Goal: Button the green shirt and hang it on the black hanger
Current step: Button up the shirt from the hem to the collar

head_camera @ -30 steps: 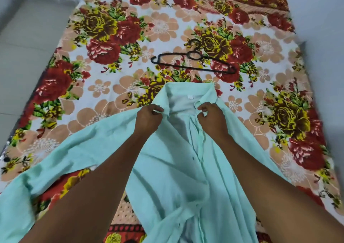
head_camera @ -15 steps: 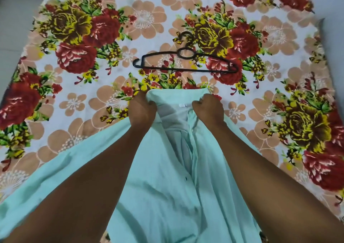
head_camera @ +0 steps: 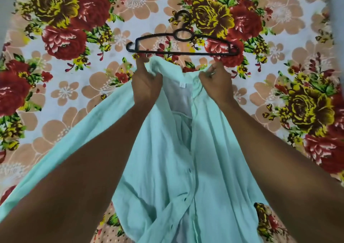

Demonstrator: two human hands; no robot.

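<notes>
The pale green shirt (head_camera: 167, 159) lies spread on the bed, collar away from me, its front open at the top with small dark buttons along the placket. My left hand (head_camera: 147, 83) grips the left side of the collar, index finger pointing up. My right hand (head_camera: 216, 82) pinches the right side of the collar. The black hanger (head_camera: 181, 45) lies flat on the bedsheet just beyond the collar, hook pointing away, a short gap from both hands.
A floral bedsheet (head_camera: 74, 93) with red, yellow and peach flowers covers the bed under everything. A pale wall or floor strip shows at the far right edge (head_camera: 338, 9). The shirt's left sleeve stretches toward the lower left.
Both hands have carried the collar farther up the bed, closer to the hanger. My left index finger has lifted off the cloth. The view has leaned forward.
</notes>
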